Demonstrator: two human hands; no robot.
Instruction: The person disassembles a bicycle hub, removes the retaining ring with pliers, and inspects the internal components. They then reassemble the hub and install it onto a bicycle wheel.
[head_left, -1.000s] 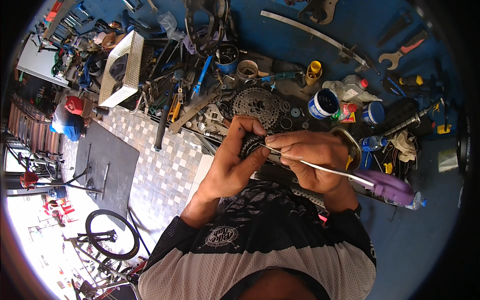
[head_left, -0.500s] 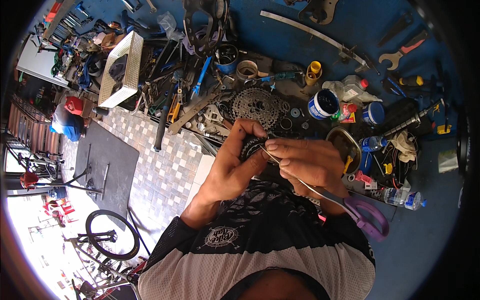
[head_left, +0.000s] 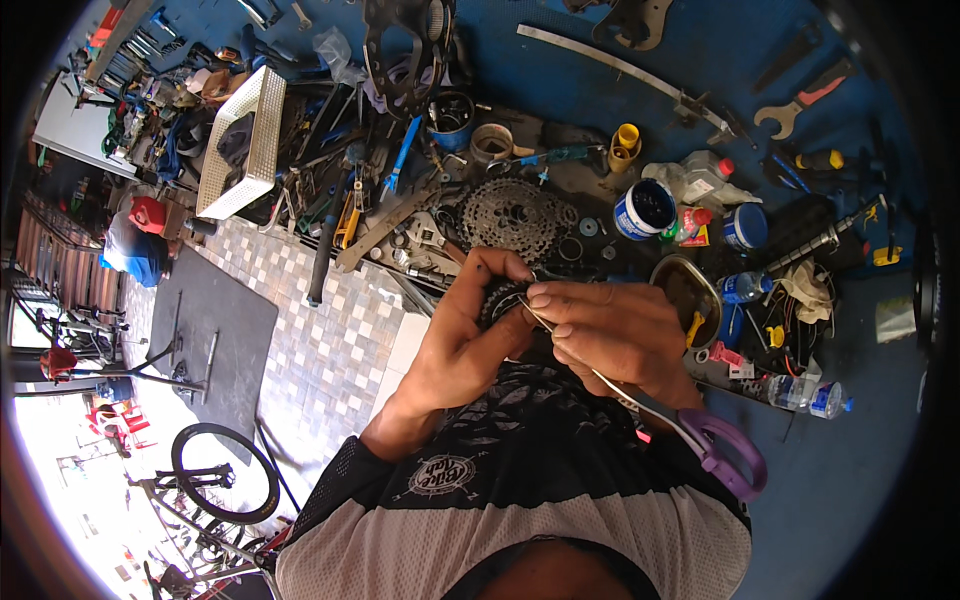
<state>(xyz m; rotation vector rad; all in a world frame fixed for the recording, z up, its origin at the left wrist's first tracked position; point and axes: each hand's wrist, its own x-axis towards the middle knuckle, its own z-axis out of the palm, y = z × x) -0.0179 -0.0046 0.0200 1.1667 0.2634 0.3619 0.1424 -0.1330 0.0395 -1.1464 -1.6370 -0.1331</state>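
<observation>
1. Two hands are busy, close together in front of the shirt [head_left: 560, 450]. Probably held up there so the small stuff is near the eyes and off the messy bench.

2. Left hand [head_left: 452, 345] is closed around a dark ribbed part [head_left: 495, 302], forefinger curled over it, thumb along the lower side. Looks like a pinch meant to keep it from twisting, imo. Fingers hide much of the part, so I can't tell its full shape.

3. Right hand [head_left: 625, 335] grips what look like purple-handled scissors [head_left: 725, 475], way down by the thin end. Handle loops hang out past the wrist, so they're not being held for cutting. My guess: choking up like that gives finer control of the tip, which sits right at the ribbed part.

4. Just beyond the hands, a bike cassette [head_left: 510, 220] lies flat on the bench, most likely so it won't roll.

5. Off to the right: an open blue-and-white tub [head_left: 626, 215] and an oval metal tray [head_left: 717, 300] with something yellow [head_left: 694, 328] in it, presumably parked there for easy reach.
</observation>
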